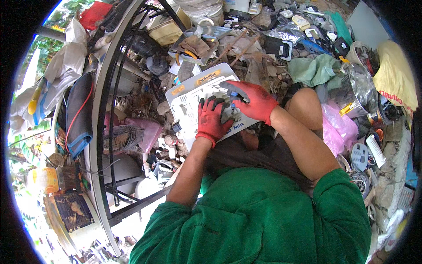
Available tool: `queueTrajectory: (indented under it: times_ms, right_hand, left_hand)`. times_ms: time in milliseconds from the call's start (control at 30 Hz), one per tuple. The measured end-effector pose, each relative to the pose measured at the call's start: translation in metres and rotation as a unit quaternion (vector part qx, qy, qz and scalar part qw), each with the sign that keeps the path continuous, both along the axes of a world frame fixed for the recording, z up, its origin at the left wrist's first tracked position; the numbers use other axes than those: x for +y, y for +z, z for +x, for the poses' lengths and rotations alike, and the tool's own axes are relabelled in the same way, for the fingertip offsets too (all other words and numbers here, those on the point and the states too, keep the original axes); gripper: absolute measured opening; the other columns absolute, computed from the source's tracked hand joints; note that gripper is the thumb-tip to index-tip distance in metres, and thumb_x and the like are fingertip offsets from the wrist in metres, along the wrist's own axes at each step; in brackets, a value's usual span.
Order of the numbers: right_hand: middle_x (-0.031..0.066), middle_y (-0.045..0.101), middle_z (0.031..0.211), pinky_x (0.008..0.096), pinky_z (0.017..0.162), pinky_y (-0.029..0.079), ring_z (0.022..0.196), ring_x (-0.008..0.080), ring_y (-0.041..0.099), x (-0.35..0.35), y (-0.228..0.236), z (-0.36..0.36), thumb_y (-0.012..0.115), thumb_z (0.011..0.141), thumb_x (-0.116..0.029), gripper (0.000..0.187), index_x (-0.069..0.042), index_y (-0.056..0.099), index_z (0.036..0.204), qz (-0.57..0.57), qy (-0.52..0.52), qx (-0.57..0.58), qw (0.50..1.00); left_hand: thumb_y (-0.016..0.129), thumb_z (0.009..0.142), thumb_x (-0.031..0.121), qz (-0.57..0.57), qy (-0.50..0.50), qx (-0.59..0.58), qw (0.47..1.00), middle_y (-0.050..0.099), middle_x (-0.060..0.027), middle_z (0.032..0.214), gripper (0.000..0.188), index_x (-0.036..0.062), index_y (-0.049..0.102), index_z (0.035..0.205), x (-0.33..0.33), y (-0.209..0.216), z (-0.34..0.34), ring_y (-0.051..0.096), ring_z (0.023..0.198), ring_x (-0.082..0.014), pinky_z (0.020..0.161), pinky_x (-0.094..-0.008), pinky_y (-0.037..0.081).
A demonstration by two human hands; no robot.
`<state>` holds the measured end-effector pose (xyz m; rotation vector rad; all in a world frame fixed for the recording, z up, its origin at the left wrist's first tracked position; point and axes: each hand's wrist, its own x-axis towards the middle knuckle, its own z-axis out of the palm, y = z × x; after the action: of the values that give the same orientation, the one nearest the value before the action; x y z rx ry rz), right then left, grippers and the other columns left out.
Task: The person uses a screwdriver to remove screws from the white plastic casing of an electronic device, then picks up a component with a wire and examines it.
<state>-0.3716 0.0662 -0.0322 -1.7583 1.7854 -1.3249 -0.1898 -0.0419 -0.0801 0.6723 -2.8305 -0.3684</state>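
Observation:
A flat grey-and-white panel (187, 90) with rounded corners, a large label and handwriting on it lies tilted over my lap. My left hand (212, 119), in a red glove with dark fingertips, rests on the label with its fingers spread. From the right, my gloved right hand (255, 100) reaches over the panel with thumb and fingers curled around a small blue piece (234, 93). Most of that piece is hidden by the fingers, so its kind does not show.
A black metal frame (100, 132) stands at my left, with a fan guard (123, 137) behind it. Beyond the panel sits a tray of scraps (193, 46). At the right are a clear plastic container (361, 90), pink plastic (336, 125) and a yellow bag (395, 72). Mixed scrap covers the ground.

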Motion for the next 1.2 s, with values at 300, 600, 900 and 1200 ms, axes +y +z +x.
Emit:
queueTrajectory:
  times_ms: [300, 600, 900, 1200]
  right_hand:
    - [0.0205, 0.058, 0.126, 0.0415, 0.098, 0.046, 0.115, 0.0363, 0.057, 0.002, 0.003, 0.004, 0.064, 0.079, -0.01, 0.058, -0.007, 0.05, 0.135, 0.019, 0.004, 0.006, 1.0]
    - [0.0205, 0.058, 0.127, 0.04, 0.098, 0.046, 0.115, 0.0363, 0.058, 0.002, 0.003, 0.004, 0.064, 0.079, -0.01, 0.056, -0.007, 0.051, 0.133, 0.01, -0.004, -0.003, 1.0]
    - [0.0203, 0.059, 0.125, 0.041, 0.098, 0.046, 0.114, 0.0374, 0.057, 0.0, -0.007, -0.001, 0.064, 0.079, -0.014, 0.056, -0.009, 0.051, 0.134, -0.012, -0.011, 0.009, 1.0]
    - [0.0196, 0.061, 0.121, 0.0394, 0.096, 0.047, 0.112, 0.0349, 0.059, 0.005, -0.002, -0.001, 0.066, 0.077, -0.009, 0.052, -0.005, 0.054, 0.128, 0.023, 0.038, -0.035, 0.998]
  left_hand:
    - [0.078, 0.067, 0.043, 0.0, 0.004, 0.011, 1.0, 0.05, -0.0177, 0.131, 0.067, 0.0089, 0.058, 0.121, 0.001, 0.0, 0.001, 0.04, 0.13, -0.0381, 0.113, -0.0532, 0.023]
    - [0.078, 0.067, 0.042, 0.005, 0.002, 0.024, 1.0, 0.049, -0.0168, 0.132, 0.066, 0.0093, 0.058, 0.12, 0.001, -0.001, 0.002, 0.039, 0.131, -0.0375, 0.113, -0.0526, 0.022]
    - [0.078, 0.065, 0.04, -0.039, 0.017, 0.04, 0.998, 0.05, -0.0155, 0.13, 0.056, 0.0094, 0.064, 0.11, 0.008, -0.002, 0.0, 0.037, 0.131, -0.038, 0.114, -0.0578, 0.017]
    - [0.077, 0.068, 0.045, -0.054, 0.037, 0.031, 0.997, 0.048, -0.014, 0.134, 0.056, 0.0138, 0.065, 0.112, 0.018, -0.01, -0.003, 0.036, 0.133, -0.0389, 0.113, -0.061, 0.014]
